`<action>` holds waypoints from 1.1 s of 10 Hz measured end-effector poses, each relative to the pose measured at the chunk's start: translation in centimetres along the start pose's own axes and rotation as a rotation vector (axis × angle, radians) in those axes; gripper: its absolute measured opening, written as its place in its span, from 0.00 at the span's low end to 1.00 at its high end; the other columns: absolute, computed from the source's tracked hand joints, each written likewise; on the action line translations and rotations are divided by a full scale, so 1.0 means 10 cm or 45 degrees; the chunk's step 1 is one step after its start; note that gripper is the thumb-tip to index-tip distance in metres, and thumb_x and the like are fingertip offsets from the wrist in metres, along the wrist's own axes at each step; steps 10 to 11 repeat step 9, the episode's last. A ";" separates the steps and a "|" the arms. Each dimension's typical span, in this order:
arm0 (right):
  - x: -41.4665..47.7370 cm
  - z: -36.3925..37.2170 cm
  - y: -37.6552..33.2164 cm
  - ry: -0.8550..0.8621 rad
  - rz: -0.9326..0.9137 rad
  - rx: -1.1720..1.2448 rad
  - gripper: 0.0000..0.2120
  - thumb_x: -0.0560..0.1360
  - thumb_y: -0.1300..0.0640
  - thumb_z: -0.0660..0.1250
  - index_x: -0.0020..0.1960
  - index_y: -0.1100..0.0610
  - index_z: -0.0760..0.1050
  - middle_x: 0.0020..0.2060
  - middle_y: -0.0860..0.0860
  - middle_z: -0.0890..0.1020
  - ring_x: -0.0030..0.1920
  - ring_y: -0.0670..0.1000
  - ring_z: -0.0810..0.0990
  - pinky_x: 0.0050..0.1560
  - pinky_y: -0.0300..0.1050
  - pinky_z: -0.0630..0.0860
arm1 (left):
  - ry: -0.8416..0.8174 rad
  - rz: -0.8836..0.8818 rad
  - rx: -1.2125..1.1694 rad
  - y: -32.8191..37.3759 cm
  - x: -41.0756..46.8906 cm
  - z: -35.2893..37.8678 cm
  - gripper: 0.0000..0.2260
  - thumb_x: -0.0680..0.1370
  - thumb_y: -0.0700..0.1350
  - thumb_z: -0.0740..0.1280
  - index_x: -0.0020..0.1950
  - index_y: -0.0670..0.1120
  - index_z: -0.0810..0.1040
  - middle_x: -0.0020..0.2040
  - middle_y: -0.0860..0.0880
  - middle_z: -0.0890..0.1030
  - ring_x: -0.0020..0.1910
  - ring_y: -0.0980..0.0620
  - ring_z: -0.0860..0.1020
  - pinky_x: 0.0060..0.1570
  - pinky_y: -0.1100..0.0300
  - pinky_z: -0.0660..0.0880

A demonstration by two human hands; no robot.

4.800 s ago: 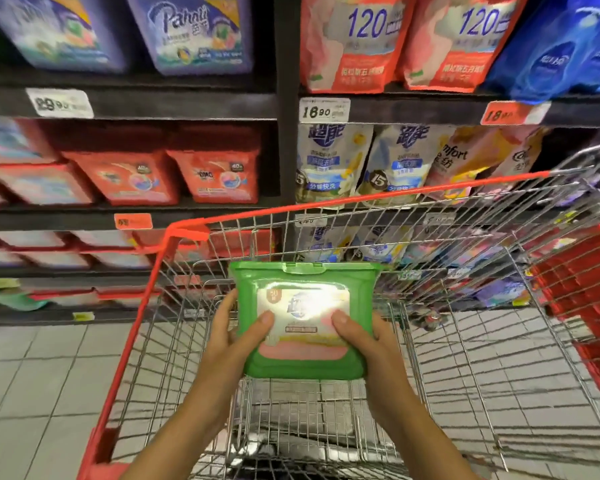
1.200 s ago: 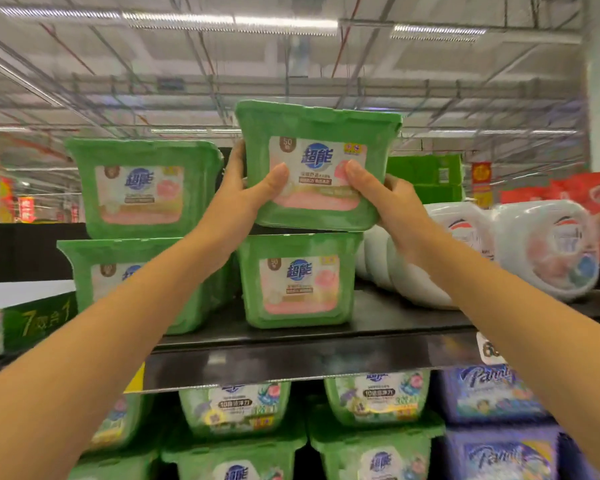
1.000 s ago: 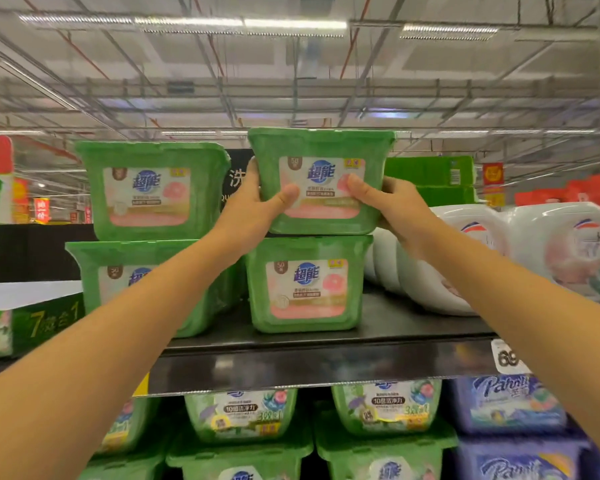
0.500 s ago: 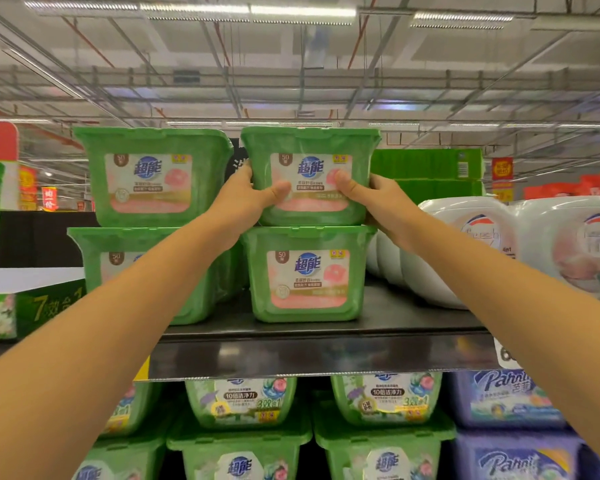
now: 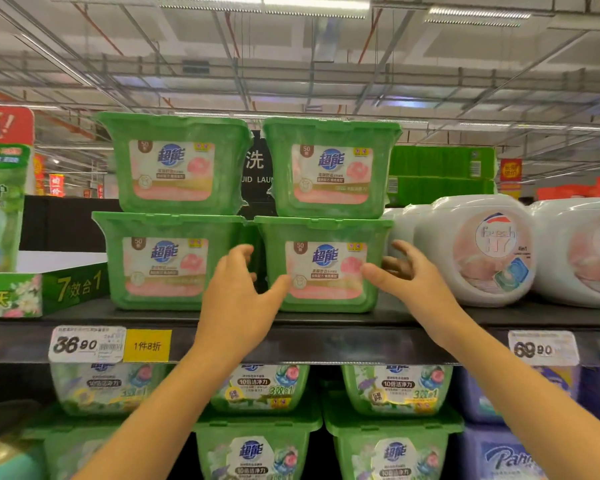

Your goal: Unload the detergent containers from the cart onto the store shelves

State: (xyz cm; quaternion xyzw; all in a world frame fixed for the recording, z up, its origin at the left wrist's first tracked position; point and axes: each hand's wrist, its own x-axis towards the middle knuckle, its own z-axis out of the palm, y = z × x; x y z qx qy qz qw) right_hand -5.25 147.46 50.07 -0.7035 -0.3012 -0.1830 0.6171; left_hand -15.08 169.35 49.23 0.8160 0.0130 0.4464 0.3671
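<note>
Top-right green 超能 "50" tub (image 5: 329, 168) sits stacked on lower-right tub (image 5: 326, 268) on the shelf (image 5: 326, 344), 12 o'clock. Left hand (image 5: 238, 292) and right hand (image 5: 414, 282) flank the lower-right tub, fingers (image 5: 238, 254) spread, holding nothing. Tags: 36.90 (image 5: 85, 344), 1件8折 (image 5: 147, 345), 69.90 (image 5: 541, 348).

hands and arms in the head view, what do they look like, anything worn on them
Both are bare human hands: the left hand and the right hand have no gloves, and no ring, watch or bracelet shows. The left forearm and the right forearm are uncovered down to the frame's edge, with no sleeve in view.
</note>
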 end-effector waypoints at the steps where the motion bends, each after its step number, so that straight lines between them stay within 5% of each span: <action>1: -0.01 0.05 0.01 -0.057 -0.049 -0.243 0.19 0.63 0.41 0.75 0.52 0.44 0.77 0.47 0.41 0.85 0.47 0.36 0.82 0.48 0.33 0.79 | -0.256 -0.069 0.042 -0.07 0.07 0.06 0.27 0.73 0.60 0.69 0.69 0.51 0.70 0.59 0.55 0.80 0.57 0.53 0.78 0.55 0.57 0.74; 3: -0.02 0.06 0.04 -0.048 -0.150 -0.411 0.17 0.72 0.50 0.73 0.59 0.52 0.78 0.49 0.42 0.83 0.50 0.37 0.81 0.50 0.31 0.76 | -0.124 0.022 0.133 -0.11 0.09 0.13 0.17 0.76 0.59 0.66 0.62 0.56 0.76 0.54 0.56 0.83 0.49 0.52 0.81 0.49 0.51 0.78; 6: -0.03 0.05 0.05 0.019 -0.154 -0.449 0.17 0.73 0.53 0.72 0.60 0.55 0.78 0.52 0.47 0.84 0.52 0.44 0.82 0.55 0.42 0.78 | -0.141 0.035 0.178 -0.11 0.08 0.13 0.22 0.76 0.62 0.64 0.68 0.56 0.73 0.49 0.53 0.84 0.46 0.51 0.81 0.45 0.48 0.78; 11: -0.11 0.07 -0.05 0.128 -0.130 -0.489 0.19 0.72 0.50 0.73 0.61 0.55 0.77 0.52 0.47 0.83 0.52 0.46 0.81 0.54 0.42 0.77 | -0.123 0.012 0.017 -0.09 0.06 0.12 0.22 0.78 0.52 0.67 0.71 0.50 0.71 0.62 0.54 0.80 0.57 0.56 0.77 0.53 0.60 0.76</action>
